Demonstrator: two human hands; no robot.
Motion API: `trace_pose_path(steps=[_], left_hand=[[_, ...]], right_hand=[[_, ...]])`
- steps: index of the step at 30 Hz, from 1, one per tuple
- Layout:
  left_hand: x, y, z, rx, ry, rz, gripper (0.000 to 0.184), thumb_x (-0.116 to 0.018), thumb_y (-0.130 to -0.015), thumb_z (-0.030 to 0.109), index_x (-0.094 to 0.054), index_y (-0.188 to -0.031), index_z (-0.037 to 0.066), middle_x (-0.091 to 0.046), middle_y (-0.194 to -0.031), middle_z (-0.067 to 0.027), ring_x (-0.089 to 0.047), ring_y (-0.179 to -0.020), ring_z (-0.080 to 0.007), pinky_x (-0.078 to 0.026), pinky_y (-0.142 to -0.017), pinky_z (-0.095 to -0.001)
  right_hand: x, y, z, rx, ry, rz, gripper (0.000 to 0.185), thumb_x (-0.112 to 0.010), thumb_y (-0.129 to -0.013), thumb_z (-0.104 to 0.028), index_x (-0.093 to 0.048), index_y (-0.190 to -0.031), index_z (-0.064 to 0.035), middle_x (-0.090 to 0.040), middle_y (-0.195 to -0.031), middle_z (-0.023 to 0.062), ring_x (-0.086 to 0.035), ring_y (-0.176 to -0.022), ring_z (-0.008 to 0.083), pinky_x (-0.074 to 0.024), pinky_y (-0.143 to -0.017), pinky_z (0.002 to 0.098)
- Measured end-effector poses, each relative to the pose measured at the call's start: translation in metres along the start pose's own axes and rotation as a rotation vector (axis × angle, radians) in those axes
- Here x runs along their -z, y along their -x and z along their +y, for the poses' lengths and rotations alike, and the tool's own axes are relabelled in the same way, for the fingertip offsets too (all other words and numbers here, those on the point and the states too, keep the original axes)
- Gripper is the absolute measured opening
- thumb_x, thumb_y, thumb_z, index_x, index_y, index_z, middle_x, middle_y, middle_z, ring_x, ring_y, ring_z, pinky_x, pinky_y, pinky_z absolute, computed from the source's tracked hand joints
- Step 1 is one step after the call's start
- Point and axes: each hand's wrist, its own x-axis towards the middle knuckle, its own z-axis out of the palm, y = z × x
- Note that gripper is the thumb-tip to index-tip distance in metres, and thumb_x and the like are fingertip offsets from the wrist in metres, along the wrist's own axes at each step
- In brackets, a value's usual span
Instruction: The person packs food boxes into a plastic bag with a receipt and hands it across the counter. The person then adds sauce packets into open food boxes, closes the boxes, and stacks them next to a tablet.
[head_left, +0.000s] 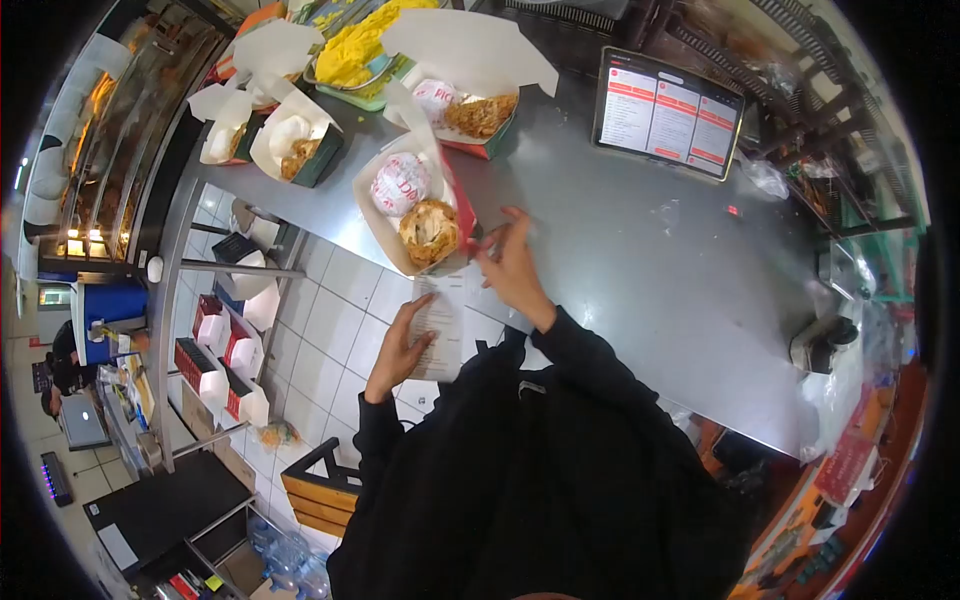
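Observation:
My left hand (398, 350) holds a long printed receipt (444, 335) by its left side, below the counter's front edge. My right hand (515, 270) has its fingers apart, with the fingertips at the red right side of an open carton box (385, 245). In that box lie a round item in printed white wrap (400, 183) and a piece of breaded fried chicken (430, 233). Just behind stands another open box (488, 148) with a similar wrapped item (434, 100) and fried chicken (482, 116).
Two more open boxes with food, a nearer one (318, 160) and a farther one (225, 150), stand at the left of the metal counter (620, 260). Yellow food (365, 45) fills a tray behind. A tablet (668, 115) stands back right. Folded cartons (225, 345) sit on a lower shelf.

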Motion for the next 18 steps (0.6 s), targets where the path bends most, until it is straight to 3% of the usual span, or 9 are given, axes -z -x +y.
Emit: trace_pose_path(steps=[3, 4, 7, 8, 12, 15, 18], left_hand=[[-0.006, -0.005, 0.021, 0.058, 0.239, -0.127, 0.053, -0.057, -0.079, 0.001, -0.038, -0.128, 0.006, -0.042, -0.126, -0.0095, -0.037, -0.119, -0.0202, -0.027, -0.100, -0.0308], [-0.004, -0.003, 0.024, 0.044, 0.189, -0.206, 0.054, -0.058, -0.079, 0.002, -0.038, -0.128, 0.006, -0.041, -0.126, -0.0088, -0.037, -0.119, -0.0196, -0.027, -0.100, -0.0306], [-0.015, -0.004, 0.044, -0.066, 0.153, -0.310, 0.055, -0.059, -0.079, 0.003, -0.037, -0.129, 0.007, -0.043, -0.124, -0.0117, -0.040, -0.116, -0.0225, -0.030, -0.098, -0.0323], [-0.019, -0.005, 0.042, -0.043, 0.139, -0.311, 0.055, -0.058, -0.079, 0.003, -0.037, -0.129, 0.008, -0.044, -0.124, -0.0125, -0.040, -0.116, -0.0234, -0.030, -0.098, -0.0329], [-0.028, -0.011, 0.025, 0.012, 0.086, -0.311, 0.054, -0.057, -0.079, 0.002, -0.037, -0.129, 0.010, -0.044, -0.123, -0.0141, -0.041, -0.116, -0.0260, -0.031, -0.099, -0.0346], [-0.033, -0.016, 0.016, -0.058, 0.080, -0.280, 0.054, -0.057, -0.078, 0.000, -0.038, -0.128, 0.008, -0.046, -0.117, -0.0162, -0.044, -0.110, -0.0303, -0.034, -0.094, -0.0350], [-0.035, -0.020, 0.012, -0.115, 0.074, -0.267, 0.055, -0.057, -0.077, 0.000, -0.037, -0.128, 0.007, -0.047, -0.114, -0.0168, -0.046, -0.108, -0.0319, -0.036, -0.092, -0.0350]], right_hand=[[-0.014, -0.019, -0.020, -0.172, -0.160, 0.107, 0.066, -0.059, -0.082, -0.020, -0.012, -0.125, -0.0033, -0.049, -0.081, 0.0110, -0.053, -0.048, 0.0141, -0.0502, -0.040, 0.0265], [-0.016, -0.023, -0.013, -0.217, -0.373, 0.181, 0.063, -0.061, -0.082, -0.024, -0.018, -0.123, -0.0027, -0.052, -0.076, 0.0098, -0.053, -0.045, 0.0128, -0.0501, -0.040, 0.0262], [0.003, -0.048, -0.008, -0.183, -0.227, -0.022, 0.054, -0.063, -0.080, -0.026, -0.031, -0.117, -0.0017, -0.054, -0.073, 0.0087, -0.052, -0.044, 0.0120, -0.0514, -0.042, 0.0273], [0.009, -0.054, -0.013, -0.201, -0.299, 0.014, 0.042, -0.065, -0.078, -0.027, -0.044, -0.103, 0.0000, -0.054, -0.067, 0.0060, -0.051, -0.044, 0.0099, -0.0467, -0.038, 0.0248], [0.045, -0.088, -0.014, -0.317, 0.036, -0.164, 0.060, -0.069, -0.074, -0.035, -0.047, -0.114, 0.0035, -0.054, -0.062, 0.0057, -0.051, -0.046, 0.0103, -0.0432, -0.042, 0.0242], [0.064, -0.090, 0.000, -0.139, -0.039, -0.267, 0.064, -0.068, -0.073, -0.041, -0.046, -0.113, 0.0045, -0.054, -0.059, 0.0057, -0.052, -0.044, 0.0107, -0.0421, -0.039, 0.0238], [0.065, -0.082, 0.003, -0.223, 0.023, -0.190, 0.068, -0.067, -0.073, -0.043, -0.044, -0.114, 0.0058, -0.054, -0.057, 0.0071, -0.053, -0.042, 0.0116, -0.0410, -0.037, 0.0235]])
